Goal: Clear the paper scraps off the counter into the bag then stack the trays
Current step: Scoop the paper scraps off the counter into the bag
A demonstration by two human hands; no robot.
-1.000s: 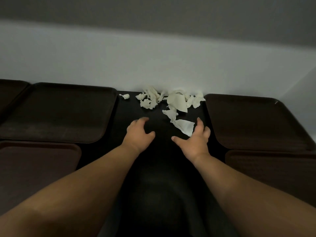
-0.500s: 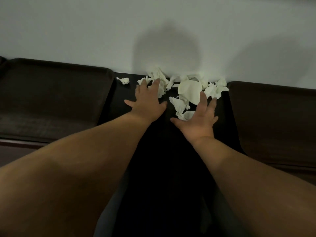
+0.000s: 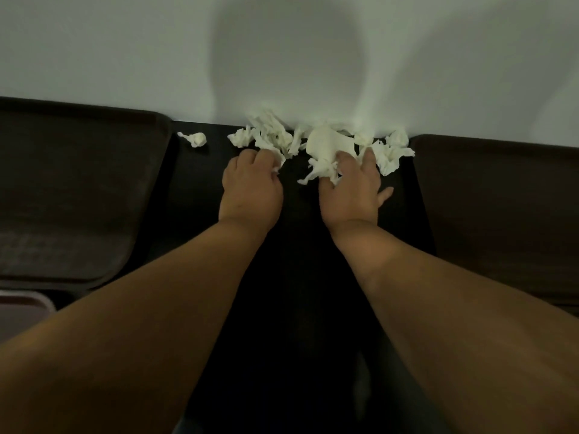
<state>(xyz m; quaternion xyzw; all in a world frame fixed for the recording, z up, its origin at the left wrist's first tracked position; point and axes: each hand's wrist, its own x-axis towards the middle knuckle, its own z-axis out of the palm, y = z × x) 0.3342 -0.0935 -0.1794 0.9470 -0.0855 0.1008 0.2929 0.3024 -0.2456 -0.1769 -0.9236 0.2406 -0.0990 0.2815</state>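
A heap of white paper scraps (image 3: 316, 142) lies on the black counter (image 3: 300, 277) against the back wall. My left hand (image 3: 250, 189) has its fingers curled into the left side of the heap and grips scraps there. My right hand (image 3: 352, 189) curls over the large pale scrap in the middle, with torn strips sticking out between thumb and fingers. One small crumpled scrap (image 3: 195, 139) lies apart to the left. Dark brown trays sit on either side: a left tray (image 3: 72, 195) and a right tray (image 3: 501, 208). No bag is in view.
Another tray's corner (image 3: 22, 311) shows at the lower left, in front of the left tray. The white wall (image 3: 282, 57) rises straight behind the scraps. A strip of bare counter runs between the trays under my forearms.
Both hands have reached forward to the heap and gone from flat, spread fingers to fingers curled into the scraps. The view has closed in on the wall.
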